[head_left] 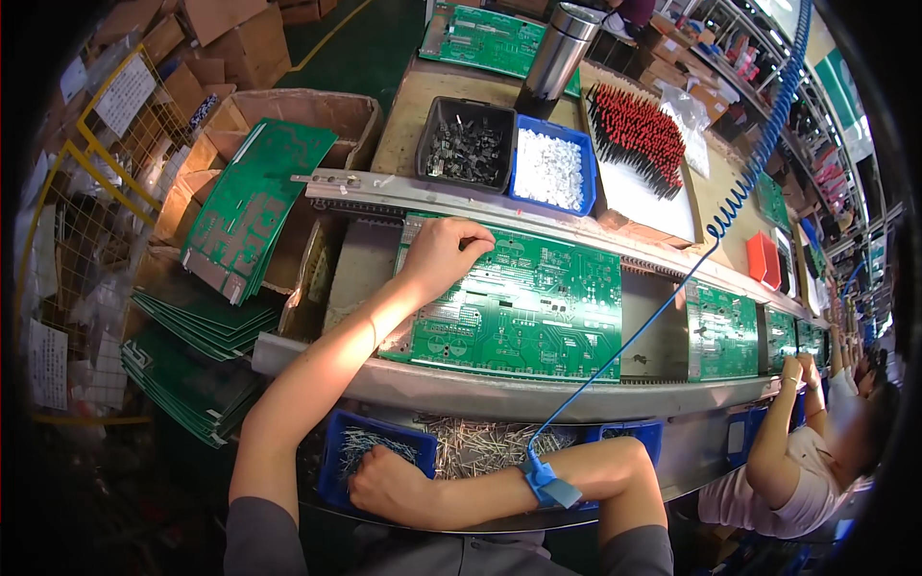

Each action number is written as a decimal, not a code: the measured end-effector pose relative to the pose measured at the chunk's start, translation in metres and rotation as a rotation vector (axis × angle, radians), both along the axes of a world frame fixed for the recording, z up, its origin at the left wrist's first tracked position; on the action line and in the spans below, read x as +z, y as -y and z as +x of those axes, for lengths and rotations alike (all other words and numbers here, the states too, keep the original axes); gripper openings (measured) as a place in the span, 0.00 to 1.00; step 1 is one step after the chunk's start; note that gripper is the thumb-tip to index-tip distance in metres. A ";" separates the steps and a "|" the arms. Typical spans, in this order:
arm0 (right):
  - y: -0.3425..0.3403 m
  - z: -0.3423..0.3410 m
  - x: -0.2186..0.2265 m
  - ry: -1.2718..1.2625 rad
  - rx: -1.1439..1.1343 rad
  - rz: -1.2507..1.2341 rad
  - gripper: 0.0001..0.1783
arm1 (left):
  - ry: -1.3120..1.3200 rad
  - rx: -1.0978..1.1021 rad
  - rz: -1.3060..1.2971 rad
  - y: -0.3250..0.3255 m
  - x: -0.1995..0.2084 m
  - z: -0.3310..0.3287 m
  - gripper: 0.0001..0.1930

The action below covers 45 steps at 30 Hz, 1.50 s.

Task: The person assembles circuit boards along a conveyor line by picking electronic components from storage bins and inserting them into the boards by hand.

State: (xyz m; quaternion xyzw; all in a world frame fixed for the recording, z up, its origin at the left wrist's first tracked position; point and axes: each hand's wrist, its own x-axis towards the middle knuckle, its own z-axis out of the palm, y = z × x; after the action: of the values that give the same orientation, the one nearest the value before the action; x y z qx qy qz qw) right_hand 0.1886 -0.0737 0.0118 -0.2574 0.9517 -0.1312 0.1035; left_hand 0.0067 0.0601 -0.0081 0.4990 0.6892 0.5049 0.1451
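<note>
A large green circuit board [538,312] lies flat on the rails of the line in front of me. Over its upper left part is my left hand [447,254], thumb and forefinger pinched close to the board's surface; anything between them is too small to make out. My right hand [389,488] is curled at a blue bin [331,470] of small bluish leaded components [379,444], its fingertips hidden. Beside that bin lies a heap of loose leaded parts [480,444]. A blue wrist strap [551,483] with a coiled cord circles my right forearm.
Past the rail [461,200] stand a black bin [466,144] of dark parts, a blue bin [552,163] of white parts, red-tipped components [634,134] and a steel flask [562,53]. Stacked boards [259,197] lean at left. The strap's cord [639,331] crosses the line. A co-worker [797,461] works at right.
</note>
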 end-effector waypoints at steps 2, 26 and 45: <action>0.000 0.001 0.002 -0.007 -0.015 0.003 0.08 | -0.012 0.002 -0.005 0.000 0.001 0.000 0.06; 0.001 0.009 0.017 -0.152 -0.057 0.034 0.09 | -0.228 -0.040 0.089 -0.003 -0.012 -0.003 0.03; -0.137 0.048 0.061 -0.124 -0.369 -0.348 0.11 | -0.415 -0.286 -0.088 0.081 0.074 0.016 0.05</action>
State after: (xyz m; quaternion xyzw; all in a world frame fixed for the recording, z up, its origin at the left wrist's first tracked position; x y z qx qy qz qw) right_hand 0.2362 0.0632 0.0724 -0.1011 0.9503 -0.2933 -0.0266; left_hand 0.0227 -0.0213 0.0655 0.6777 0.6479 0.3354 0.0922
